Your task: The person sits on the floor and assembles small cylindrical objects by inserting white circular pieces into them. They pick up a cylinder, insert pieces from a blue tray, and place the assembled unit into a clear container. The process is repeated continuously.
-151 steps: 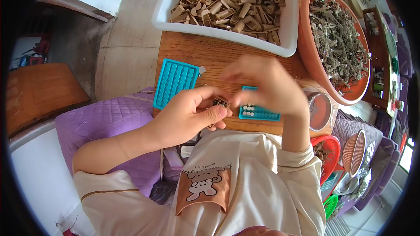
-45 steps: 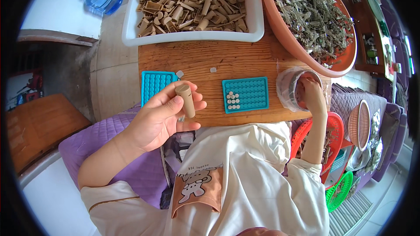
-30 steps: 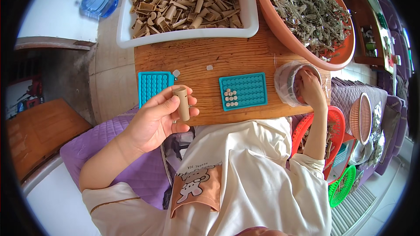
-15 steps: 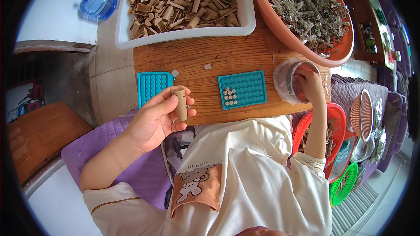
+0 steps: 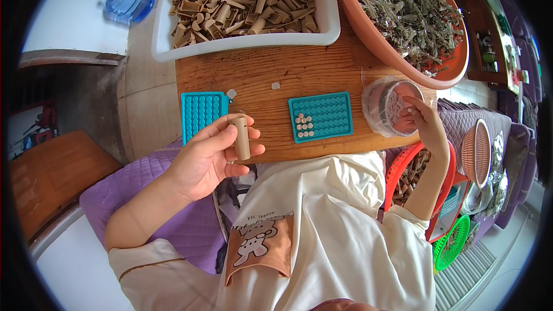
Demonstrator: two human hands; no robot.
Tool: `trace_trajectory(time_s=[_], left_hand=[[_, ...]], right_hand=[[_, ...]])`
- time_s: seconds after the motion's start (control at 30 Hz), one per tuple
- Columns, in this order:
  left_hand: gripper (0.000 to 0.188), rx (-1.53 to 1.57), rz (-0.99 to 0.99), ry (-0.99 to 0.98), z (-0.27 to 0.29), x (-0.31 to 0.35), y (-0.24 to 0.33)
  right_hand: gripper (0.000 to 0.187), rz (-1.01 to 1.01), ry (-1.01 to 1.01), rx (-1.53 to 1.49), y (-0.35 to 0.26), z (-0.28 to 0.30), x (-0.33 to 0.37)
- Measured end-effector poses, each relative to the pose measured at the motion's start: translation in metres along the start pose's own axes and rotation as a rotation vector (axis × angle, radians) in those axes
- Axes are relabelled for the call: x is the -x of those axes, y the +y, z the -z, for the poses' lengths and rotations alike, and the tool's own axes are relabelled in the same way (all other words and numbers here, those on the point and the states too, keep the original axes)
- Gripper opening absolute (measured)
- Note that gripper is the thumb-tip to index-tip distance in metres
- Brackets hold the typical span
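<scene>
My left hand [image 5: 210,152] holds a short tan tube [image 5: 241,138] upright between thumb and fingers, above the table's near edge. At the right, my right hand [image 5: 429,124] is over a round container [image 5: 377,106] lined with clear plastic, holding small white pieces [image 5: 398,106]. Its fingers are drawn together at the container's mouth; whatever they pinch is too small to make out. Between my hands lies a teal tray [image 5: 331,118] with rows of round hollows, several small pale discs [image 5: 302,126] sitting at its left end. Another teal tray [image 5: 199,112] is beyond my left hand.
A white bin [image 5: 253,40] of tan tubes and an orange basin [image 5: 415,72] of crumpled clear wrappers stand at the table's far side. Two small whitish squares [image 5: 275,86] lie on the wooden table [image 5: 259,75]. A red basket [image 5: 443,167] is beside my right forearm.
My right hand has drawn back and to the right from deep in the container to its rim, uncovering the white pieces. My left hand keeps the tube, shifted slightly right.
</scene>
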State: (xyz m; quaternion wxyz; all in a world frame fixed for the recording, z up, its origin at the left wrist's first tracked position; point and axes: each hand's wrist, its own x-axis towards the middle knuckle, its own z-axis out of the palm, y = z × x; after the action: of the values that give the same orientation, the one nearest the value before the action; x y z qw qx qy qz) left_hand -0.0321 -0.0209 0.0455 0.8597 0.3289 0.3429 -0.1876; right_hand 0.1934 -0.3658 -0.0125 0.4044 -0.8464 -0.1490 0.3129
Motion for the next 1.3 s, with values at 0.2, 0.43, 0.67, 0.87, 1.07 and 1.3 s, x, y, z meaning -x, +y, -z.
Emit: trace_trajectory(time_s=[0.2,0.43,0.67,0.87,1.07,1.3], left_hand=[[0.029,-0.013,-0.003,0.034,-0.001,-0.002,-0.001],[0.026,0.044,0.026,0.004,0.001,0.0,0.0],[0.028,0.138,-0.016,-0.021,-0.001,0.002,0.0],[0.03,0.163,0.012,-0.045,-0.001,0.004,-0.002],[0.036,0.234,0.135,-0.101,-0.004,0.007,-0.002],[0.033,0.271,0.136,-0.209,0.005,0.007,-0.006]], right_hand=[[0.017,-0.098,0.105,0.031,-0.004,-0.003,0.002],[0.006,0.172,0.382,0.348,-0.015,-0.009,-0.001],[0.012,0.431,0.416,0.227,-0.069,-0.053,0.002],[0.022,0.771,0.207,0.063,-0.122,-0.114,-0.005],[0.033,0.975,-0.047,-0.251,-0.148,-0.164,-0.003],[0.029,0.796,-0.211,-0.356,-0.156,-0.172,-0.004]])
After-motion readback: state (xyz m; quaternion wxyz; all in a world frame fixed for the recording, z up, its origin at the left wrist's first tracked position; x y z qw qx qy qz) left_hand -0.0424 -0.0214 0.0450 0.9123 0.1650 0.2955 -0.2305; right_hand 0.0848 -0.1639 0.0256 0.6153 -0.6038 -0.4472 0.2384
